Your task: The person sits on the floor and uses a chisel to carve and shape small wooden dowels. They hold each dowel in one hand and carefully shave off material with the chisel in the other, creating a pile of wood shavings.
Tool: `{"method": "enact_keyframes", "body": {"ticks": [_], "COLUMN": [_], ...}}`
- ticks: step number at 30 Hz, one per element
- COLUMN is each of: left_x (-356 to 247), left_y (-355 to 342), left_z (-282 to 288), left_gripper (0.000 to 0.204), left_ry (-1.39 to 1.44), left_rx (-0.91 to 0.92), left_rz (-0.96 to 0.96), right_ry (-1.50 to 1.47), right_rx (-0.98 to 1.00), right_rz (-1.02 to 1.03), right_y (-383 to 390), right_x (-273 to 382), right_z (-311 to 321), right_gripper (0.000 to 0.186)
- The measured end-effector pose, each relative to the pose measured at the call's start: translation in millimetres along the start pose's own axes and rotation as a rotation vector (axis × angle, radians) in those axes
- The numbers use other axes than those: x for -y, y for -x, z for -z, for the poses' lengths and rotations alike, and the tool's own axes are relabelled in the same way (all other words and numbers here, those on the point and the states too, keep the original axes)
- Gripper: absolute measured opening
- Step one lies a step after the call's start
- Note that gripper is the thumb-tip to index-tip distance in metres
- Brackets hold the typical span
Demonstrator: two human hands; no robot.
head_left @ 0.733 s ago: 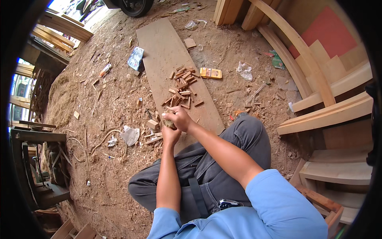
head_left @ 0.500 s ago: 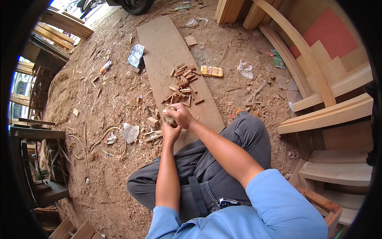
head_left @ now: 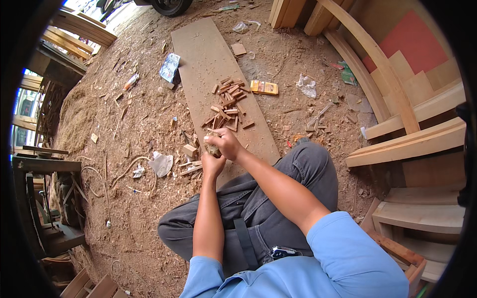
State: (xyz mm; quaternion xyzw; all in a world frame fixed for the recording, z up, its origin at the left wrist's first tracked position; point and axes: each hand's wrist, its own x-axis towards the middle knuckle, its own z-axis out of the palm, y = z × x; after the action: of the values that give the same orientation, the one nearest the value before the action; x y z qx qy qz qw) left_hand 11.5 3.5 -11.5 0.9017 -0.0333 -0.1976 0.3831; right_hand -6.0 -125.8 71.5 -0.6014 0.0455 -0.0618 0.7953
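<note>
My two hands are together over the near left part of a long brown board [head_left: 201, 52] lying on the ground. My right hand [head_left: 229, 144] is closed over a rough, tan-brown, crumpled-looking piece [head_left: 212, 147]. My left hand [head_left: 212, 164] is closed just below, touching my right hand and gripping the same piece from underneath. The fingers cover much of it, so its exact kind cannot be made out. Just beyond my hands, a loose heap of small reddish-brown wooden blocks [head_left: 229, 102] lies on the board.
A yellow packet [head_left: 264, 88] lies at the board's right edge, a blue-white wrapper [head_left: 170, 68] at its left. Pale wood offcuts [head_left: 190, 151] lie left of my hands on the shaving-covered ground. Curved wooden frames [head_left: 397, 94] stand at the right, a dark workbench [head_left: 47, 166] at the left.
My hands stay closed on the tan-brown piece in nearly the same place, with only a slight shift. The block heap looks unchanged.
</note>
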Motion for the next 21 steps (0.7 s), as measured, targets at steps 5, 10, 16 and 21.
{"method": "enact_keyframes", "body": {"ticks": [5,10,16,21], "left_x": [5.6,8.1,1.8,8.3], "left_y": [-2.0,-2.9,-0.4,-7.1], "left_z": [-2.1,-0.4,-0.7,-3.0], "left_gripper": [0.028,0.026,0.028,0.03], "left_ry": [-0.012,0.051,-0.016,0.032], "left_rx": [-0.031,0.036,-0.054,0.005], "left_rz": [-0.003,0.031,-0.066,-0.01], "right_ry": [0.057,0.082,0.064,0.022], "right_rx": [-0.044,0.015,-0.018,-0.022], "right_rz": [0.049,-0.056,-0.011,0.01], "right_y": [-1.8,-1.0,-1.0,-1.5], "right_x": [-2.7,0.4,1.9,-4.3], "right_z": [-0.4,4.5,0.9,-0.5], "right_gripper": [0.027,0.024,0.026,0.027]}}
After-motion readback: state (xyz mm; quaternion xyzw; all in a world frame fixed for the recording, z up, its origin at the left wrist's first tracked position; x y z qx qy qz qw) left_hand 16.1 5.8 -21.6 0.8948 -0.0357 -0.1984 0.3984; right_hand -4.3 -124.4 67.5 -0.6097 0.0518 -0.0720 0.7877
